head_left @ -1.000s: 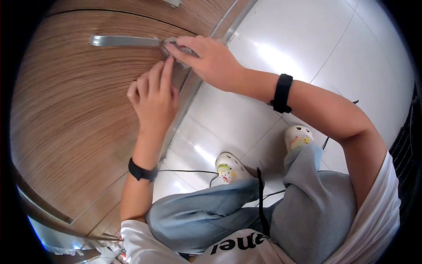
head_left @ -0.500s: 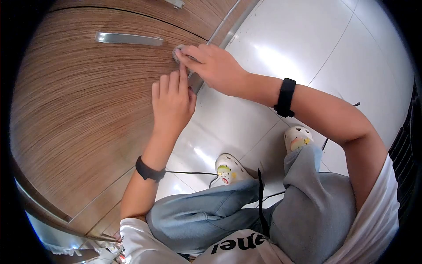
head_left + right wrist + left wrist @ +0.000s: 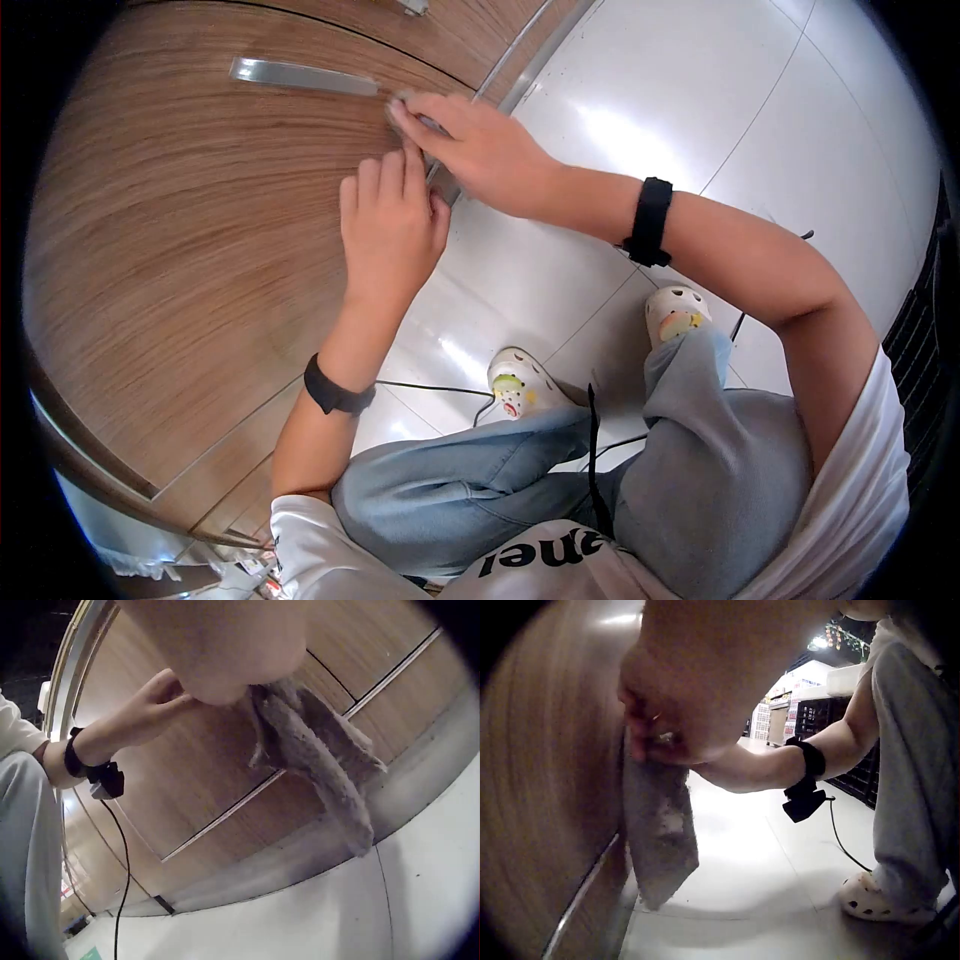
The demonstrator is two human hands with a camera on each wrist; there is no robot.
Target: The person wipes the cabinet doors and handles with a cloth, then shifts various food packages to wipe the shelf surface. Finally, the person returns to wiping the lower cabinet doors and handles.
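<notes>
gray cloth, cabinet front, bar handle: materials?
Gray cloth: fabric, likely plush, given its fuzzy surface and soft folds.
Cabinet front: wood or laminate, smooth-looking, with streaked grain.
Bar handle: probably metal, silvery and smooth, given its bright sheen.

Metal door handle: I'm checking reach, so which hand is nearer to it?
Right. The right hand is close by one end of the metal door handle; the left hand is farther off, lower in the head view.
</notes>
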